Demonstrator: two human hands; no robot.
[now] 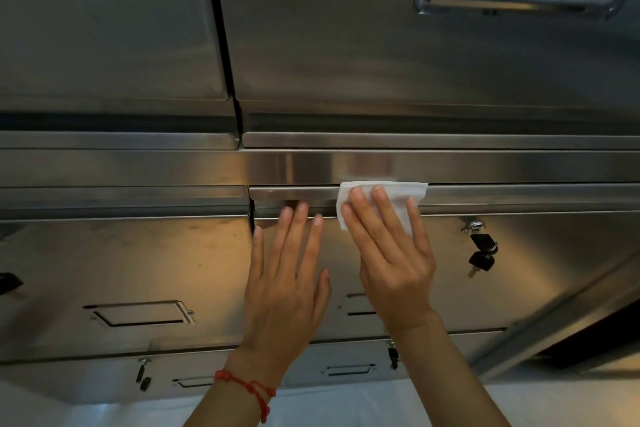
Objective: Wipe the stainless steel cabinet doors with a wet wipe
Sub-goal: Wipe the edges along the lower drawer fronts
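There were two hands, the left (pixel 287 288) and the right (pixel 391 260), and one wipe (pixel 401 196). I counted six steel doors (pixel 121 270), five recessed handles (pixel 138 314), and three sets of hanging keys (pixel 481 253). One red bracelet (pixel 249 388) circled the left wrist.

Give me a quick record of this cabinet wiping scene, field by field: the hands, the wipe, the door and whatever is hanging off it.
right hand: right hand flat, fingers spread, pressing the wet wipe on the door's top edge
left hand: left hand flat on the same cabinet door, empty, beside the right
wipe: white, partly covered by fingers
keys: black-headed keys hang from the lock, right of the hands
wrist: red string bracelet on the left wrist
surface: stainless steel
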